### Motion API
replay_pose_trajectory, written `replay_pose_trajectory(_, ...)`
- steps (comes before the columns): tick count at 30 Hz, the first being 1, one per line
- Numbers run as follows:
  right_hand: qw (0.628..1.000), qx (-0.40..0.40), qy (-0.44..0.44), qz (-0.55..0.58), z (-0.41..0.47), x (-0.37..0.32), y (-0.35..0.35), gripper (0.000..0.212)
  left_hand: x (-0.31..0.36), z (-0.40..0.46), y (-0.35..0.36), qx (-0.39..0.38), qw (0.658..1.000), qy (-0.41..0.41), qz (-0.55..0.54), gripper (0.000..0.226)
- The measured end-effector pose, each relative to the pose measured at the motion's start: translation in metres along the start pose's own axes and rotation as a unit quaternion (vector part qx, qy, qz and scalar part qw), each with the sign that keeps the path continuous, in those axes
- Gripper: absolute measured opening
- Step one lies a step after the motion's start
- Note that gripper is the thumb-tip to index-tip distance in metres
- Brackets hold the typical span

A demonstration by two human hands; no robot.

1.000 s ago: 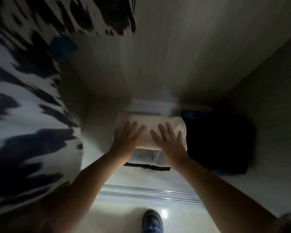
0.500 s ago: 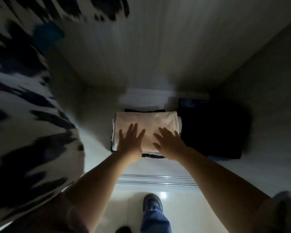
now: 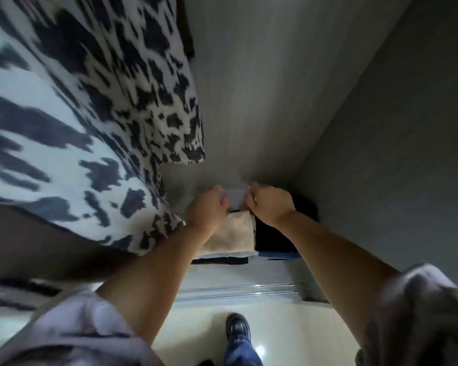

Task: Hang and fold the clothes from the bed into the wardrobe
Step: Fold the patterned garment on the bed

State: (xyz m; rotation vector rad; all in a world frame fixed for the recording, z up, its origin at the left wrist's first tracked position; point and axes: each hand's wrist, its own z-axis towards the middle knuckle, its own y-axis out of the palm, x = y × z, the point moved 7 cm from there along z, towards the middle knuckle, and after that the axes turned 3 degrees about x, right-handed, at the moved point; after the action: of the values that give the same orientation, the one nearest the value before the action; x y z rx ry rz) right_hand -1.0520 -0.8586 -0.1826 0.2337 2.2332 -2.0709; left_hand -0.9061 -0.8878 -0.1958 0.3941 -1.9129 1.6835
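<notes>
Glossy pale floor [image 3: 288,336] and a dark shoe [image 3: 237,327] sit lowest in frame. Beyond, the cream folded garment [image 3: 232,236] tops its stack on the wardrobe floor. Both hands have moved off it to the back — left hand [image 3: 208,207] and right hand [image 3: 269,202], fingers curled, pinching a grey folded cloth [image 3: 236,198] below the black-and-white hanging fabric [image 3: 90,107].

**Both arms stretched forward, hands close together**

The left hand [image 3: 208,207] and right hand [image 3: 270,204] sit side by side, backs toward the camera, fingers curled forward and down. Both forearms are bare and extended, with pale short sleeves at the upper arms. What the fingertips grip is hidden.
</notes>
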Motion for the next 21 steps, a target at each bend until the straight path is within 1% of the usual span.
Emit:
replay_pose_trajectory(3,0.999,0.032,0.001,-0.008,-0.028,-0.013,-0.049,0.038,0.028,-0.016,-0.050,0.023,0.998,0.052,0.019,0.026)
replay_pose_trajectory(8,0.998,0.057,0.039,-0.012,-0.079,-0.019,-0.112,0.038,0.075,-0.049,-0.106,0.020,0.992,0.119,0.034,0.024)
replay_pose_trajectory(11,0.995,0.070,0.064,-0.001,-0.117,-0.014,-0.145,0.038,0.107,-0.070,-0.128,0.020,0.984,0.155,0.085,0.027)
replay_pose_trajectory(15,0.988,0.096,0.119,-0.014,-0.176,0.004,-0.177,0.039,0.155,-0.103,-0.135,-0.012,0.970,0.210,0.118,0.029)
replay_pose_trajectory(18,0.982,0.097,0.158,-0.027,-0.227,0.025,-0.192,0.041,0.200,-0.137,-0.127,-0.035,0.951,0.276,0.134,0.030)
replay_pose_trajectory(21,0.973,0.115,0.198,-0.034,-0.279,0.055,-0.204,0.040,0.246,-0.175,-0.109,-0.061,0.931,0.334,0.131,0.031)
